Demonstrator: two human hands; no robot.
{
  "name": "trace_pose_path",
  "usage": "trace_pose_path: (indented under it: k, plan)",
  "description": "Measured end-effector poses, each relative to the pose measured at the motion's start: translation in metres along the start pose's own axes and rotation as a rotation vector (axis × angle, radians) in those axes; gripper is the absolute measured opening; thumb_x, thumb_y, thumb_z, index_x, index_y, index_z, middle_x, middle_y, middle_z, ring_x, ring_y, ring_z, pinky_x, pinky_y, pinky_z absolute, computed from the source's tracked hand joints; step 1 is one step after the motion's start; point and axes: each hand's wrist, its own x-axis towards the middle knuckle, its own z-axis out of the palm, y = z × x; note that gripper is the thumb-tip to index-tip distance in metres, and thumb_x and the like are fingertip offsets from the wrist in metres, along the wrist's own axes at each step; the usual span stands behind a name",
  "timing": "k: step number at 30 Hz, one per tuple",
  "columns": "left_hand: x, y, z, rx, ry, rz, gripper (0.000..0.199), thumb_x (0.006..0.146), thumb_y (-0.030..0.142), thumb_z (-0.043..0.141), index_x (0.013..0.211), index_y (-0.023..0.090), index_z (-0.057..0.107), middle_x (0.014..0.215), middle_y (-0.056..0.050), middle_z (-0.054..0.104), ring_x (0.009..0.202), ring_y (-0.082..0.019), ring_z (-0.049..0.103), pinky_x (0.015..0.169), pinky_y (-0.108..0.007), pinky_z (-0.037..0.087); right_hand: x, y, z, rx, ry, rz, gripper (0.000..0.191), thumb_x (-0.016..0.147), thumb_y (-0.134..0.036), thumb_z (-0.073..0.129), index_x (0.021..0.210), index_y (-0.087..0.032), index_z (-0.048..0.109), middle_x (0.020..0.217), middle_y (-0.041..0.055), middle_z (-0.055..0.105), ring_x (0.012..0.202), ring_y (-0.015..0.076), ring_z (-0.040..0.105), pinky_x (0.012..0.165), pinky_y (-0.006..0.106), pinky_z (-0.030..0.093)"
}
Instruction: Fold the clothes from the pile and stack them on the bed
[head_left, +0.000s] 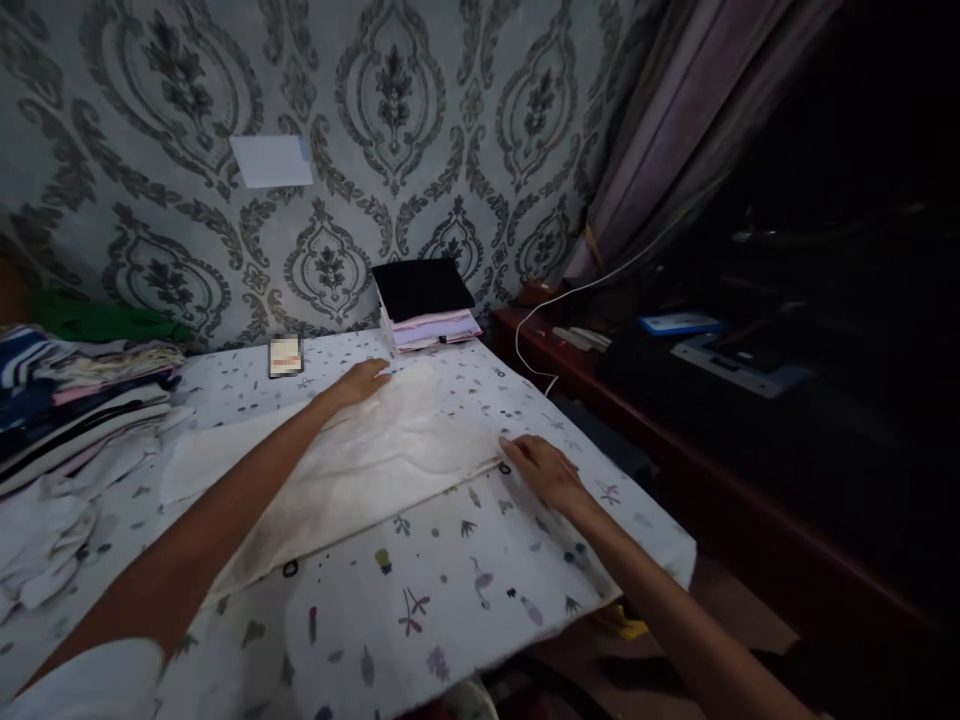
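A white garment (375, 450) lies spread nearly flat on the table, with small wrinkles and one part jutting out toward the back. At its far edge is my left hand (364, 382), fingers stretched to the right over the cloth. My right hand (546, 470) is at the garment's right corner, its thumb and fingers closed on the edge. My left forearm crosses over the garment and hides some of it. Whether the pale cloth left of that forearm belongs to the same garment, I cannot tell.
Piled clothes (82, 400) stand at the left. Toward the back are a neat folded stack with a black top (424, 288) and a small framed card (286, 356). A patterned sheet (420, 600) covers the table. Right of it runs a dark red ledge (637, 400) with a white cable (559, 297).
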Motion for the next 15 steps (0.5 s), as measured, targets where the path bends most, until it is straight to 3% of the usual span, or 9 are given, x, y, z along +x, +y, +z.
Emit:
trace_pose_path:
  k: [4, 8, 11, 15]
  plan:
    - [0.060, 0.023, 0.037, -0.014, -0.004, 0.074, 0.048, 0.089, 0.026, 0.050, 0.135, 0.013, 0.055, 0.143, -0.017, 0.056, 0.133, -0.028, 0.050, 0.113, -0.041, 0.037, 0.007, -0.010, 0.000, 0.030, -0.030, 0.020, 0.037, 0.088, -0.050, 0.051, 0.064, -0.024, 0.059, 0.074, 0.0040, 0.068, 0.071, 0.0210, 0.062, 0.061, 0.031, 0.041]
    - [0.090, 0.035, 0.052, -0.042, -0.014, 0.125, 0.049, 0.077, 0.013, 0.056, 0.126, 0.016, 0.062, 0.133, -0.016, 0.063, 0.127, -0.031, 0.052, 0.108, -0.046, 0.040, 0.012, -0.009, 0.004, 0.167, -0.032, 0.006, 0.021, 0.078, -0.034, 0.057, 0.060, -0.024, 0.054, 0.061, 0.0004, 0.063, 0.063, 0.0185, 0.059, 0.056, 0.028, 0.039]
    - [0.098, 0.036, 0.037, -0.081, -0.006, 0.171, 0.036, 0.073, 0.010, 0.055, 0.105, 0.016, 0.070, 0.111, -0.012, 0.071, 0.111, -0.028, 0.060, 0.101, -0.043, 0.044, 0.008, -0.020, 0.004, 0.446, 0.034, -0.045, 0.020, 0.078, -0.038, 0.057, 0.066, -0.024, 0.052, 0.060, 0.0000, 0.061, 0.059, 0.0178, 0.057, 0.053, 0.028, 0.042]
    - [0.079, 0.010, -0.015, -0.149, 0.068, 0.200, 0.028, 0.071, 0.012, 0.053, 0.093, 0.016, 0.069, 0.093, -0.005, 0.070, 0.093, -0.021, 0.061, 0.089, -0.034, 0.048, -0.010, -0.065, -0.004, 0.646, 0.141, -0.226, 0.021, 0.083, -0.043, 0.058, 0.075, -0.024, 0.053, 0.075, 0.0029, 0.064, 0.066, 0.0181, 0.060, 0.059, 0.030, 0.049]
